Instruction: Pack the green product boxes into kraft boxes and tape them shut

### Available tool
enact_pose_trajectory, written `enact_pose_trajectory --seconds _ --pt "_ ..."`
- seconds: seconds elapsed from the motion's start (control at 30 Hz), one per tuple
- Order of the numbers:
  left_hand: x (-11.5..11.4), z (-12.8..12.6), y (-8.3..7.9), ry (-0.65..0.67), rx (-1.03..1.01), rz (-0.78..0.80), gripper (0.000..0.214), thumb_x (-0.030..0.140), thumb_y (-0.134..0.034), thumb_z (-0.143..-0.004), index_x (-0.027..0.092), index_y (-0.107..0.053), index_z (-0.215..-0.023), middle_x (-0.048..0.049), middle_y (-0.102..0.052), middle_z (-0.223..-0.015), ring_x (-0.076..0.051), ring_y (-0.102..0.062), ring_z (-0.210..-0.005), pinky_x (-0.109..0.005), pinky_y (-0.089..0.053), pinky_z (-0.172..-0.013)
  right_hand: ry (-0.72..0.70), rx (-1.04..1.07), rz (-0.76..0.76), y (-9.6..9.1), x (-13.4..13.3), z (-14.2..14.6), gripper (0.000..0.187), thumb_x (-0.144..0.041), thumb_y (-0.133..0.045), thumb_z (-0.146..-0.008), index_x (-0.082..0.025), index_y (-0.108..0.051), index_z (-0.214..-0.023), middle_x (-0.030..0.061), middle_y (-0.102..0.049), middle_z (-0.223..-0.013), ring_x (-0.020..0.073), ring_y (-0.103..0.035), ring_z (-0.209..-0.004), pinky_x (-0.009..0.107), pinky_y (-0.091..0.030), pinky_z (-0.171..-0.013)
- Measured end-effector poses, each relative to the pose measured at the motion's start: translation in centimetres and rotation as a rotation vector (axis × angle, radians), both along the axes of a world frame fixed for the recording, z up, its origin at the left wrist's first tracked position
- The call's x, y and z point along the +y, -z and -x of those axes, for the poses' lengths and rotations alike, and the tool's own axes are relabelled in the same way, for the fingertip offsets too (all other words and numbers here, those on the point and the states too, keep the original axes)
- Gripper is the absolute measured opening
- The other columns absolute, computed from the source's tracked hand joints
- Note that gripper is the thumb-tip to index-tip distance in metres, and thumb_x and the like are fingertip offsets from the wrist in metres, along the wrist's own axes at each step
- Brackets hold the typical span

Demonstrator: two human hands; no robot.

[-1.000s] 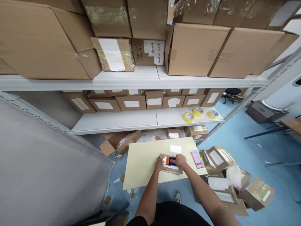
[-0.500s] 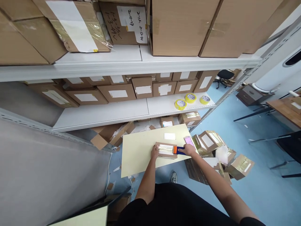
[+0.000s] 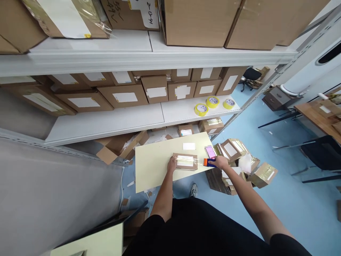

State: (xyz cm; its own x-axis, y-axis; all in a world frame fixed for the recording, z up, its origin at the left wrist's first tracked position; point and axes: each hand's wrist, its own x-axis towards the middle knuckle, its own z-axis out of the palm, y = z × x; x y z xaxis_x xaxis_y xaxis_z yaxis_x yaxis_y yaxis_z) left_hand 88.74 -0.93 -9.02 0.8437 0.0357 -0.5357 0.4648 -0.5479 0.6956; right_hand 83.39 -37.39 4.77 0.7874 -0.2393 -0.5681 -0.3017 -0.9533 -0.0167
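Observation:
A small cardboard box (image 3: pixel 189 168) with a white label lies on a pale yellow tabletop (image 3: pixel 151 167). My left hand (image 3: pixel 172 164) grips the left end of this box, its fingers pressed along the side. In my right hand (image 3: pixel 221 162) is a blue and orange tape dispenser (image 3: pixel 209 162), just off the box's right end. A clear strip of packing tape runs along the label and stretches past that end to the dispenser. Behind the box lies a white paper slip (image 3: pixel 189 146), and a pink pad (image 3: pixel 210 152) rests near my right hand.
Ahead stands a white shelf (image 3: pixel 112 122) with labelled boxes and yellow tape rolls (image 3: pixel 201 109). Parcels (image 3: pixel 262 175) are heaped on the right, beside the tabletop. An open carton (image 3: pixel 119 147) sits low at the left, and a chair (image 3: pixel 323 153) stands far right.
My right hand has drawn the tape dispenser rightward, from over the box to beyond its right end, pulling out tape. My left hand stays on the box. The camera view has tilted down.

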Motion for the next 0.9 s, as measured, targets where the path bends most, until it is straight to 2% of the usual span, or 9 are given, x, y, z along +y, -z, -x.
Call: enact_pose_trajectory --seconds 0.2,0.3,0.43,0.53,0.63,0.7,0.8,0.9 --pt "2.6 -1.1 0.4 0.004 -0.028 0.036 0.055 0.053 -0.032 -0.108 0.019 -0.065 -0.135 -0.0118 -0.069 -0.142 -0.028 -0.063 -0.132 -0.036 -0.047 -0.110 0.029 -0.045 -0.021 -0.2 3.3 -0.1 0.062 -0.076 -0.064 -0.088 -0.016 -0.079 -0.097 0.0171 -0.080 -0.102 0.0280 -0.076 -0.093 0.028 -0.050 -0.069" --pt "4.7 -1.5 0.3 -0.015 -0.030 0.035 0.057 0.055 -0.031 -0.108 0.019 -0.070 -0.128 -0.0116 -0.071 -0.138 -0.028 -0.062 -0.133 -0.036 -0.047 -0.109 0.001 -0.090 -0.062 -0.8 6.0 -0.4 0.063 -0.078 -0.061 -0.089 -0.017 -0.079 -0.093 0.0151 -0.080 -0.100 0.0270 -0.076 -0.093 0.028 -0.048 -0.068" --pt "7.6 -1.7 -0.1 -0.090 0.000 -0.013 0.058 0.053 -0.033 -0.107 0.013 -0.069 -0.127 -0.0200 -0.069 -0.137 -0.034 -0.062 -0.133 -0.041 -0.046 -0.109 -0.075 -0.154 -0.115 -1.7 10.9 -1.5 0.065 -0.080 -0.056 -0.091 -0.019 -0.078 -0.091 0.0132 -0.081 -0.095 0.0258 -0.076 -0.090 0.027 -0.046 -0.067" --pt "9.1 -2.1 -1.1 -0.160 0.002 -0.053 0.057 0.050 -0.037 -0.106 0.010 -0.064 -0.134 -0.0249 -0.064 -0.142 -0.037 -0.060 -0.135 -0.045 -0.043 -0.112 -0.118 -0.185 -0.121 -2.5 14.6 -2.5 0.066 -0.080 -0.054 -0.092 -0.019 -0.078 -0.092 0.0135 -0.081 -0.095 0.0262 -0.076 -0.090 0.027 -0.046 -0.067" --pt "9.5 -2.7 -2.7 -0.193 -0.054 -0.044 0.055 0.054 -0.038 -0.105 0.017 -0.061 -0.141 -0.0170 -0.065 -0.145 -0.031 -0.060 -0.136 -0.040 -0.044 -0.112 -0.143 -0.183 -0.123 -3.3 17.7 -3.6 0.064 -0.079 -0.054 -0.093 -0.019 -0.078 -0.093 0.0141 -0.081 -0.098 0.0265 -0.076 -0.095 0.026 -0.047 -0.069" --pt "9.1 -2.7 -3.9 -0.166 -0.120 0.021 0.055 0.060 -0.041 -0.104 0.024 -0.062 -0.141 -0.0098 -0.066 -0.146 -0.026 -0.060 -0.136 -0.035 -0.044 -0.112 -0.165 -0.185 -0.123 -3.7 19.6 -4.3 0.064 -0.078 -0.055 -0.092 -0.019 -0.078 -0.095 0.0149 -0.081 -0.102 0.0271 -0.076 -0.098 0.027 -0.049 -0.072" --pt "8.5 -2.1 -5.1 -0.087 -0.157 0.138 0.069 0.069 -0.047 -0.099 0.024 -0.055 -0.151 -0.0088 -0.053 -0.160 -0.029 -0.052 -0.145 -0.037 -0.041 -0.117 -0.184 -0.179 -0.136 -4.1 22.3 -5.2 0.065 -0.078 -0.056 -0.092 -0.017 -0.079 -0.101 0.0165 -0.080 -0.107 0.0284 -0.076 -0.102 0.028 -0.051 -0.076" --pt "8.8 -1.1 -5.3 -0.104 -0.126 0.103 0.079 0.070 -0.047 -0.098 0.024 -0.040 -0.162 -0.0096 -0.045 -0.165 -0.031 -0.047 -0.149 -0.039 -0.039 -0.119 -0.195 -0.170 -0.152 -4.6 24.7 -5.9 0.068 -0.078 -0.058 -0.091 -0.016 -0.079 -0.106 0.0182 -0.079 -0.111 0.0298 -0.076 -0.105 0.030 -0.054 -0.079"
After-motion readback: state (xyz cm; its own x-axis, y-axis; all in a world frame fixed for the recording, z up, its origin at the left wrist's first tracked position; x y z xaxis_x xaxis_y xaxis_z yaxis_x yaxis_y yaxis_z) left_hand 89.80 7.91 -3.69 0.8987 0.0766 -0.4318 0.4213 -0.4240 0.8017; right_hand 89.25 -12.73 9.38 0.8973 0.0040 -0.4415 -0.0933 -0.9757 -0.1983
